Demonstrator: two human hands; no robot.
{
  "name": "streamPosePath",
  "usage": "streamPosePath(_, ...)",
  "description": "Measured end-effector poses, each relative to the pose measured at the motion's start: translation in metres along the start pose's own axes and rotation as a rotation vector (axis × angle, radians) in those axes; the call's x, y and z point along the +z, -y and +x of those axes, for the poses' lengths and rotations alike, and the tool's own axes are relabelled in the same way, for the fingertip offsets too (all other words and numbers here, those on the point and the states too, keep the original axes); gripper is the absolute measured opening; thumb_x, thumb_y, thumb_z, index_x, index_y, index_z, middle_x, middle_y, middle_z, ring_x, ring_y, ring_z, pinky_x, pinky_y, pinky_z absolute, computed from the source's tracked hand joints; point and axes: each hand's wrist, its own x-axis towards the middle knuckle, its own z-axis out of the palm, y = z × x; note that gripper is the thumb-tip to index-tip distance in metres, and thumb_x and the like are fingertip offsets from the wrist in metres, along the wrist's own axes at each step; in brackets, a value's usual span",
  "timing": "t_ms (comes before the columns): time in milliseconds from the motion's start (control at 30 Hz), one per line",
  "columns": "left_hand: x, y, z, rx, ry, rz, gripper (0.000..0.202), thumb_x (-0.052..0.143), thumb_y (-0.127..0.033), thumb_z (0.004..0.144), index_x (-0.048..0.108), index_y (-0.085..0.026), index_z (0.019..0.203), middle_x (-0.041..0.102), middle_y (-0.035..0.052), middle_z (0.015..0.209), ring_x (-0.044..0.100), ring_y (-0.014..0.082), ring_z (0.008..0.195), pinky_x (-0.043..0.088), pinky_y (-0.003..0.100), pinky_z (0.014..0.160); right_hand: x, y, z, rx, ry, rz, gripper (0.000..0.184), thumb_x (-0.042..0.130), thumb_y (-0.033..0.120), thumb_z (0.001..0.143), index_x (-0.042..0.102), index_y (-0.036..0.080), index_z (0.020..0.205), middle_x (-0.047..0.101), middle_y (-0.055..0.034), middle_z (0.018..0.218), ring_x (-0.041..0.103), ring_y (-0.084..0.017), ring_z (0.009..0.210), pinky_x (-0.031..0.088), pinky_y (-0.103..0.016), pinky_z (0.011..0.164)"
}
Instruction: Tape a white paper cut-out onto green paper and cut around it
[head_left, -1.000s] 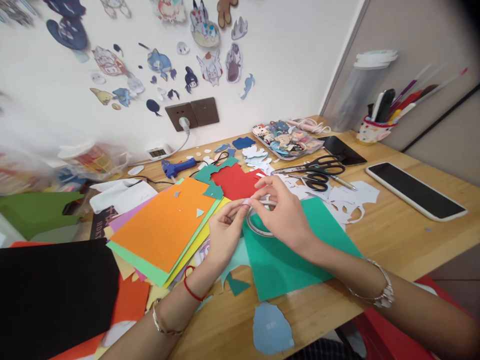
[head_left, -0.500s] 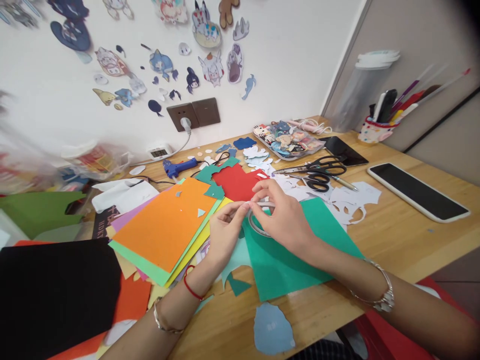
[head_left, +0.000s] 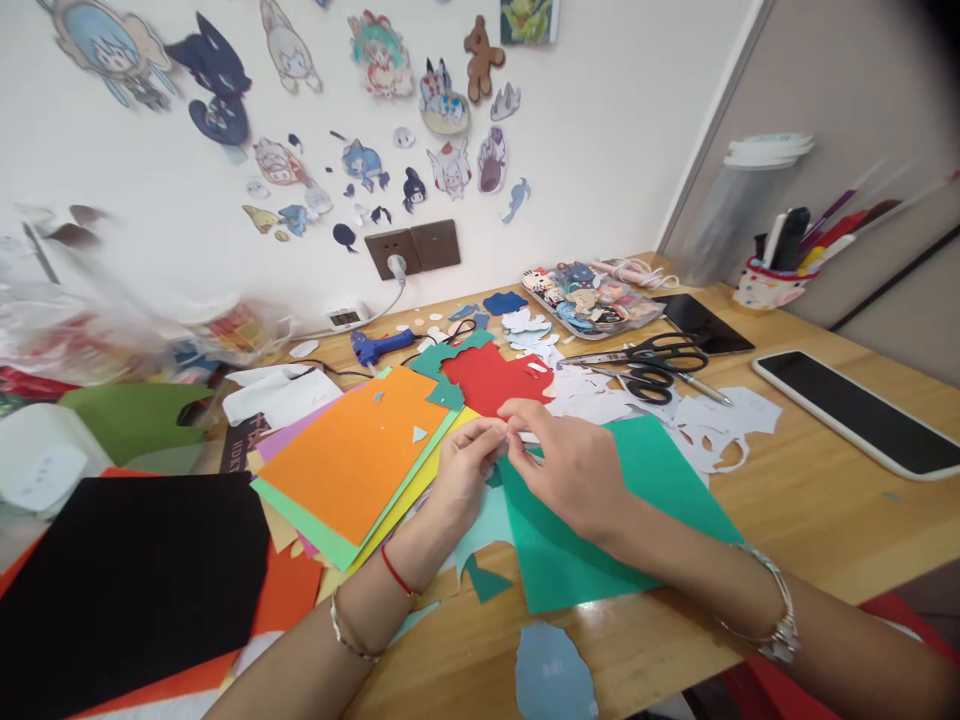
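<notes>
My left hand (head_left: 469, 470) and my right hand (head_left: 574, 475) meet fingertip to fingertip above the table. In my right hand is a narrow, whitish roll of tape (head_left: 529, 437), now mostly hidden behind the fingers. The left thumb and forefinger pinch at the tape's edge, close against the right fingertips. Beneath the right hand lies a green sheet (head_left: 630, 560). A red cut piece (head_left: 491, 378) with a dark green scrap (head_left: 442, 392) beside it lies just beyond the hands. To the left of my left hand is an orange sheet (head_left: 349, 455) on a stack of coloured sheets.
Scissors (head_left: 649, 365) and white paper scraps (head_left: 720, 425) lie behind the right hand, with a phone (head_left: 855, 410) farther right. A blue glue gun (head_left: 382, 347) is at the back. Black sheet (head_left: 135, 580) at left; blue-grey cutout (head_left: 555, 670) near the front edge.
The view has shifted left and up, so things appear lower and farther right. My fingers have closed in around the tape roll, whose ring showed more clearly before.
</notes>
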Motion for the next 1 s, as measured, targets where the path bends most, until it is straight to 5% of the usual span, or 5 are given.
streamPosePath(333, 0.001, 0.0, -0.002, -0.066, -0.033, -0.063, 0.016, 0.055, -0.026, 0.088, 0.058, -0.011, 0.083, 0.058, -0.0013, 0.073, 0.056, 0.0089, 0.058, 0.049, 0.023, 0.054, 0.0, -0.008, -0.004, -0.301, -0.016, 0.008, 0.026, 0.043, 0.013, 0.088, 0.055, 0.022, 0.109, 0.07, 0.0039, 0.086, 0.06, -0.013, 0.065, 0.035, -0.029, 0.059)
streamPosePath(600, -0.007, -0.004, 0.01, -0.078, -0.154, -0.126, 0.017, 0.054, -0.028, 0.089, 0.058, -0.012, 0.095, 0.061, 0.0022, 0.085, 0.059, 0.0114, 0.067, 0.051, 0.026, 0.059, -0.007, 0.0, -0.007, -0.47, -0.086, 0.143, 0.019, 0.043, 0.009, 0.088, 0.055, 0.019, 0.097, 0.07, 0.0013, 0.089, 0.06, -0.011, 0.064, 0.034, -0.028, 0.057)
streamPosePath(667, -0.009, -0.005, 0.011, -0.056, -0.183, -0.138, 0.015, 0.054, -0.026, 0.089, 0.058, -0.011, 0.091, 0.06, 0.001, 0.081, 0.058, 0.0104, 0.064, 0.05, 0.025, 0.057, -0.009, 0.002, -0.006, -0.402, -0.073, 0.239, 0.018, 0.046, 0.007, 0.086, 0.054, 0.02, 0.096, 0.07, 0.0023, 0.089, 0.061, -0.01, 0.067, 0.037, -0.026, 0.057)
streamPosePath(800, -0.005, -0.005, 0.009, -0.022, -0.175, -0.153, 0.012, 0.056, -0.022, 0.087, 0.059, -0.011, 0.086, 0.061, 0.0007, 0.08, 0.059, 0.0112, 0.066, 0.051, 0.026, 0.06, -0.015, -0.006, 0.001, -0.01, 0.046, 0.553, 0.024, 0.049, 0.007, 0.082, 0.053, 0.023, 0.1, 0.064, 0.0033, 0.096, 0.061, -0.01, 0.084, 0.045, -0.018, 0.066)
streamPosePath(1000, -0.002, -0.005, 0.01, 0.013, -0.17, -0.195, 0.014, 0.055, -0.024, 0.088, 0.06, -0.011, 0.083, 0.063, 0.0017, 0.082, 0.061, 0.0133, 0.073, 0.051, 0.03, 0.068, -0.022, -0.023, 0.008, 0.193, 0.224, 0.78, 0.043, 0.038, -0.003, 0.073, 0.05, 0.024, 0.104, 0.053, 0.0048, 0.088, 0.036, -0.001, 0.043, 0.032, -0.017, 0.042)
